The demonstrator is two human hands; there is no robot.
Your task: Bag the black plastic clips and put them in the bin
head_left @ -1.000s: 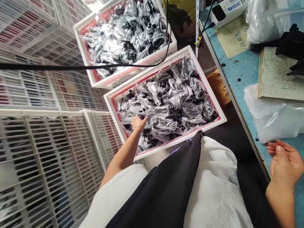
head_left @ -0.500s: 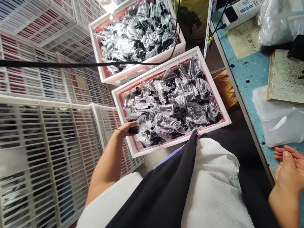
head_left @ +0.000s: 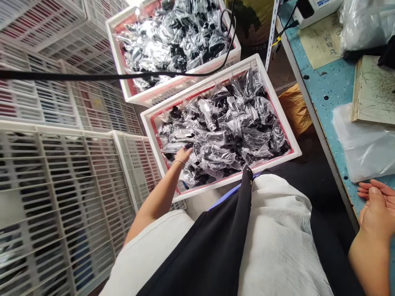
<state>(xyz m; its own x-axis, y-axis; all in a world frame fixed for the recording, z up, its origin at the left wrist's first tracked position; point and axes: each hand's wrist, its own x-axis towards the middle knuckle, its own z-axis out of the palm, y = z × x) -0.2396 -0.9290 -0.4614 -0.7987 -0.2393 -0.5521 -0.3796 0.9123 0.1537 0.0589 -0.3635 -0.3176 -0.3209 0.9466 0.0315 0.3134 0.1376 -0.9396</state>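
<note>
My left hand (head_left: 184, 155) is over the left part of the near white crate (head_left: 268, 167), its fingers closed on a small black item in clear plastic wrap. Beneath it lies a heap of bagged black items (head_left: 220, 142); their exact kind is hidden by the shiny wrapping. My right hand (head_left: 376, 205) rests on the blue speckled table (head_left: 321, 119) at the right, palm turned up, fingers loosely stretched and holding nothing. Just beyond its fingertips lies a stack of clear plastic bags (head_left: 361, 154).
A second crate (head_left: 182, 87) of bagged items stands behind the first. Stacked white slatted crates (head_left: 61, 172) line the left side. A black cable (head_left: 123, 76) hangs across the view. On the table are a wooden board (head_left: 375, 90) and a white box (head_left: 321, 12).
My left hand has moved from the crate's left rim inward over the heap, with the black bagged item. My right hand stays in place on the table. The view has shifted slightly.
</note>
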